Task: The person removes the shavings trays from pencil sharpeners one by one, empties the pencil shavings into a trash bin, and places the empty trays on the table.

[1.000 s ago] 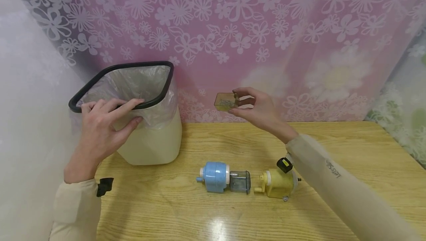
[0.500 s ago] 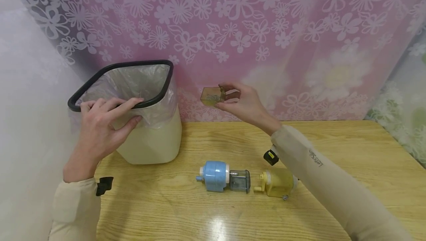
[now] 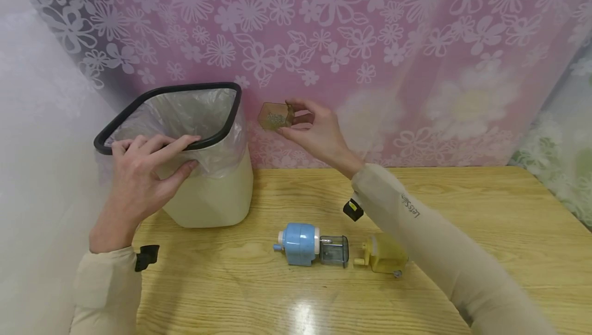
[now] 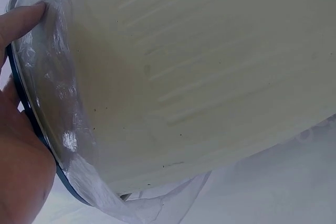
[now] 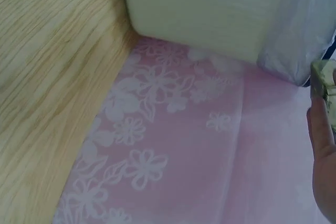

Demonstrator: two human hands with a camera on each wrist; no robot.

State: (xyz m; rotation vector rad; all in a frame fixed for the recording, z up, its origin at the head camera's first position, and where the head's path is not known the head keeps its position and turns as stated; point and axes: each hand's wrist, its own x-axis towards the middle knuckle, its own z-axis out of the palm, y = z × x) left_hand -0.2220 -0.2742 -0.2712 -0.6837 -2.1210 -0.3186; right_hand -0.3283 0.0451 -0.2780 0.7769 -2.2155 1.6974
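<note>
My left hand [image 3: 141, 181] grips the near rim of a cream trash can [image 3: 213, 196], fingers over the black rim and thumb outside against the plastic liner [image 4: 58, 77]. Up in the air just right of the can, my right hand [image 3: 319, 132] pinches a see-through yellowish shavings drawer [image 3: 276, 115] by one end. Grey shavings lie inside it. At the right edge of the right wrist view, part of the drawer [image 5: 324, 90] shows beside the fingers. A yellow pencil sharpener [image 3: 386, 255] stands on the table, partly behind the right sleeve.
A blue pencil sharpener [image 3: 299, 244] with a smoky clear drawer [image 3: 334, 250] pulled out lies on the wooden table [image 3: 222, 283], left of the yellow one. Behind the table hangs a pink flowered curtain [image 3: 300, 32].
My right hand has moved left and slightly up with the shavings drawer, closer to the trash can. The left hand keeps its place on the rim.
</note>
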